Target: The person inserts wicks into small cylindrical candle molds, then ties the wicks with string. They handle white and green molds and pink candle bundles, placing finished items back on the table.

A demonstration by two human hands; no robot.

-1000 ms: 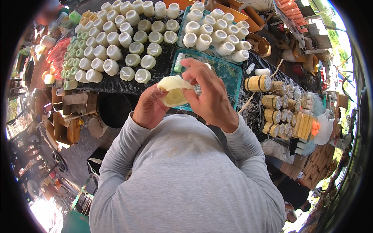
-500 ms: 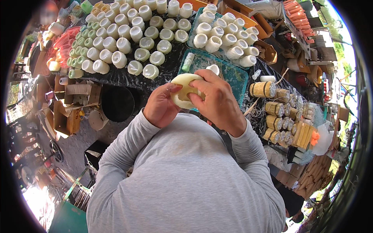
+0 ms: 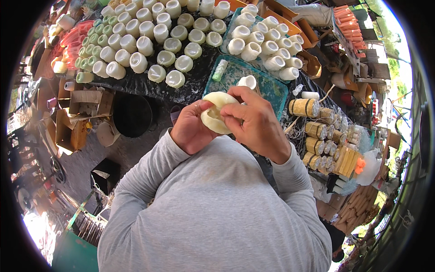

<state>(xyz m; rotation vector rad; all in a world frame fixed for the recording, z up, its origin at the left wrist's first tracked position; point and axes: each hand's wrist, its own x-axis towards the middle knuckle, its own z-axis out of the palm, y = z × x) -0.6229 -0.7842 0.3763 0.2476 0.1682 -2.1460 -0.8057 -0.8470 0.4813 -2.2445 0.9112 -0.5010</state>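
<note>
In front of my chest, both hands hold a pale yellow, hollow, rounded piece (image 3: 212,119) that looks like soft wax. My left hand (image 3: 192,129) cups it from the left, thumb on its upper rim. From the right, my right hand (image 3: 260,124) pinches its near-right edge, fingers and thumb bent together. The piece looks bent around its dark hollow; its right side is partly hidden by my fingers. Just beyond my right hand, a white wax cup (image 3: 247,81) and a pale green-white cylinder (image 3: 220,70) lie in a teal tray (image 3: 276,95).
Many whitish wax cups (image 3: 145,45) stand in rows on the black-covered table (image 3: 131,84). More white cups (image 3: 251,50) fill another teal tray. Bundled tan cylinders (image 3: 303,108) are stacked at right. A dark round bin (image 3: 131,115) and cardboard boxes (image 3: 70,131) stand at left.
The pale piece has gone from a rounder ring to a more folded shape. My right fingers have drawn together on its edge, and both hands have come slightly nearer my body.
</note>
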